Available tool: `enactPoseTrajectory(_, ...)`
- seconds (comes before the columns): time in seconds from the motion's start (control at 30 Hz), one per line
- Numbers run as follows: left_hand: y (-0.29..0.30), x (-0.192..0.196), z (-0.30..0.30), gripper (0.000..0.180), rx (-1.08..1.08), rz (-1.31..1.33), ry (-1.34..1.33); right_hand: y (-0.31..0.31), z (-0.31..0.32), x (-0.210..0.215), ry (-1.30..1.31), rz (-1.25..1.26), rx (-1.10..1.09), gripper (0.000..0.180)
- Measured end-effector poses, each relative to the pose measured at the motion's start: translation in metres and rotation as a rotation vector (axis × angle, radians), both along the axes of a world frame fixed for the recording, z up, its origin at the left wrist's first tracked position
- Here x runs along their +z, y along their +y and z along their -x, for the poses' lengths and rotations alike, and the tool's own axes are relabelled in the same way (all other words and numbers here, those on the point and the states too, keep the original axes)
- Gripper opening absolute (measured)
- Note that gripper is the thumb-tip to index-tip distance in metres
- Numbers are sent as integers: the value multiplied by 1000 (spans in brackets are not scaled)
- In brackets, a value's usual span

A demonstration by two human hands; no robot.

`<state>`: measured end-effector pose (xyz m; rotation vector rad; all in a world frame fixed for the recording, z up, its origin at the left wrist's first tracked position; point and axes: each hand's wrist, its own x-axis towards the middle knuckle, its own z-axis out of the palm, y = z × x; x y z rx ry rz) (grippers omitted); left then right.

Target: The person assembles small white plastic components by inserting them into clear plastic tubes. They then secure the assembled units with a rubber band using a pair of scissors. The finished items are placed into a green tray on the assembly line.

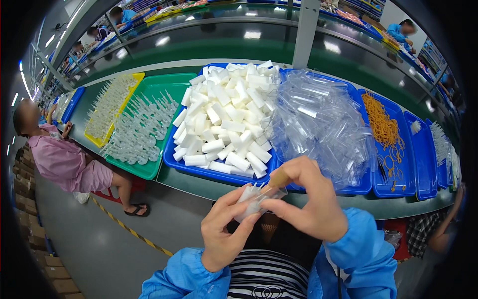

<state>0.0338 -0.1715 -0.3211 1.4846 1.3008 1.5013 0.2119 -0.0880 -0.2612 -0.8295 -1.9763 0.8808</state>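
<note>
My left hand (pixel 221 229) is closed round a small bundle (pixel 245 208) of whitish, translucent pieces with thin stems poking up; its exact make-up is partly hidden by the fingers. A clear plastic sleeve (pixel 277 193) lies against the bundle's right side, pinched between thumb and forefinger of my right hand (pixel 318 207). Tan wrapping covers that forefinger's tip. Both hands meet just in front of a blue tray (pixel 199 169) heaped with white foam cylinders (pixel 224 117). To its right, a second blue tray holds a loose pile of clear plastic sleeves (pixel 318 119).
Left stand a green tray (pixel 159 85) and a yellow tray (pixel 135 84), both with stemmed translucent parts. Rightward, a blue tray (pixel 396 182) holds orange rubber bands (pixel 381 119) and a dark slim tool (pixel 382 171). A metal post (pixel 304 37) rises behind. A person in pink (pixel 59 159) sits left.
</note>
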Motion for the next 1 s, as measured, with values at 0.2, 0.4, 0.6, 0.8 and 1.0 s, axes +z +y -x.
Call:
enactPoseTrajectory(0.2, 1, 11, 3, 26, -108, 201, -279, 6, -3, 5, 102, 304, 87, 29)
enactPoseTrajectory(0.4, 2, 6, 2, 26, -171, 230, -402, -3, 2, -6, 30, -27, -52, 29)
enactPoseTrajectory(0.6, 1, 10, 3, 26, -144, 194, -296, 4, -2, 7, 156, 404, 64, 30)
enactPoseTrajectory(0.8, 1, 6, 4, 25, -131, 245, -414, 3, -3, 5, 39, 243, 15, 37)
enactPoseTrajectory(1.0, 0, 10, 4, 26, -32, -38, 148, 6, -2, 6, 96, 381, 53, 38)
